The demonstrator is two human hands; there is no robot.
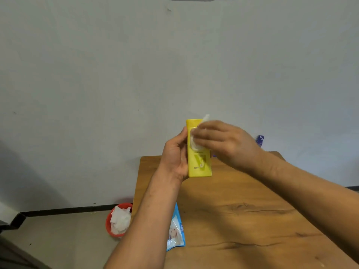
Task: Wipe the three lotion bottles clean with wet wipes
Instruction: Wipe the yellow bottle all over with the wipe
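Two hands meet on one bottle, held in the air over the far edge of the table [242, 210]. The right-hand fingers [204, 133] lie close together and slightly bent over a white wet wipe [195, 143], holding it bunched and pressing it against the upper front face of the yellow lotion bottle [200, 166]. A tuft of the wipe sticks up above the right hand [223, 140], which is a little blurred. The left hand [174, 154] grips the bottle from its left side, thumb up along the edge and fingers wrapped behind, out of sight.

The bottle is flat-sided, tall and bright yellow all over, held roughly upright. Its front carries a pale green mark shaped like an upside-down V with small print beside it; the print is too small to read.

Counted: two bottles show, the yellow one in hand and a blue bottle [260, 139] whose top peeks out behind the right wrist at the table's far side. One wipe is in use. One blue wet wipe pack [175, 232] lies at the table's left edge, partly hidden by the left forearm. One red bin [108, 222] stands on the floor just beside the table, holding crumpled white used wipes [120, 220]; their number cannot be told.
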